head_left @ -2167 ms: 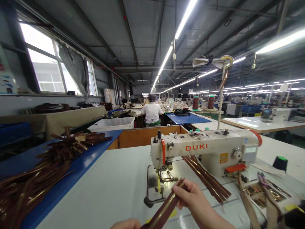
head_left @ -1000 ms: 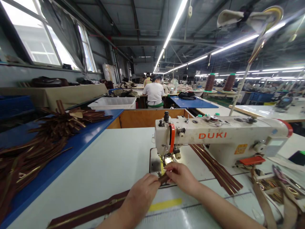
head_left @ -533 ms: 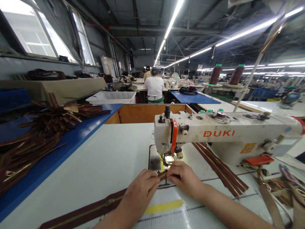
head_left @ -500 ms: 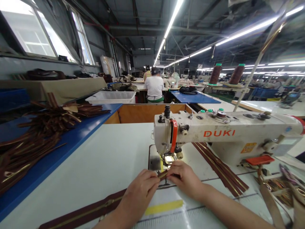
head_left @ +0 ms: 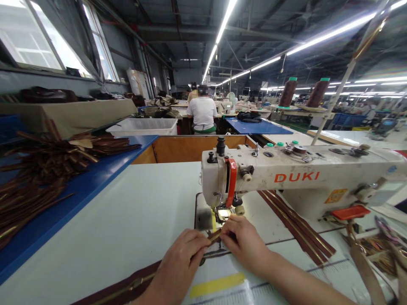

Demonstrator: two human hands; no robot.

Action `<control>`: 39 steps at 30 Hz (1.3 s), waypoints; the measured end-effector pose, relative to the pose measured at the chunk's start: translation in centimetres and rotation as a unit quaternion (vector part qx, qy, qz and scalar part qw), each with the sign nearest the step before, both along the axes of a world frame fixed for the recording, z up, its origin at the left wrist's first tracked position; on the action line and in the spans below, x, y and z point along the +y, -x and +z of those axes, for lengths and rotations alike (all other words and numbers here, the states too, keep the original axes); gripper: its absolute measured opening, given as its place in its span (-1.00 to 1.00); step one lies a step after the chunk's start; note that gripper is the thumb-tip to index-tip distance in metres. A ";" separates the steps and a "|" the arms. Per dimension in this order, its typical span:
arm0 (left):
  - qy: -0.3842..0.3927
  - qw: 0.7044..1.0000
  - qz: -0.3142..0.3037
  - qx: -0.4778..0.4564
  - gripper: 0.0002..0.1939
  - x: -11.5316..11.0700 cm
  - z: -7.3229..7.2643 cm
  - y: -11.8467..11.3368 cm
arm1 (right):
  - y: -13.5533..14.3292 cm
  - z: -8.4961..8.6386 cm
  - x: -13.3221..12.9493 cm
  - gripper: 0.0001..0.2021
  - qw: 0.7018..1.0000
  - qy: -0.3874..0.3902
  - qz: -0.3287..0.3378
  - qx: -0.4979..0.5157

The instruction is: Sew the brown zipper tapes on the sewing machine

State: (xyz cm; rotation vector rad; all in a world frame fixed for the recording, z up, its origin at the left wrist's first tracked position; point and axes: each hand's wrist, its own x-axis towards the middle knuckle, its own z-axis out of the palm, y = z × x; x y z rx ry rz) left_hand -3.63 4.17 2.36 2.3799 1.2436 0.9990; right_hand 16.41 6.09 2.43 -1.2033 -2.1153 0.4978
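Observation:
A brown zipper strip (head_left: 127, 284) with a gold centre line runs from the lower left under my left hand (head_left: 181, 264) to the plate of the white sewing machine (head_left: 254, 169). My left hand pinches the strip just in front of the needle area. Close beside it, my right hand (head_left: 246, 243) pinches the strip's end, its fingertips near the lit presser foot (head_left: 224, 214). The fingers partly hide that end. More brown zipper strips (head_left: 297, 224) lie under the machine arm at the right.
A heap of brown strips (head_left: 51, 169) covers the blue table (head_left: 108, 163) at the left. Yellow tape (head_left: 218, 285) and a ruler scale mark the near table edge. An open box of small parts (head_left: 378, 250) stands at the right. A person in white (head_left: 202, 112) sits ahead.
The view has shifted slightly. Both hands remain pinched on the strip at nearly the same place by the machine; the trailing part of the strip shows less at the lower left.

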 end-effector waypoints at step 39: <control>0.059 0.974 -0.087 0.199 -0.75 -1.4 2.1 -2.8 | 0.4 0.6 0.7 -0.83 0.995 -0.040 0.018 -0.092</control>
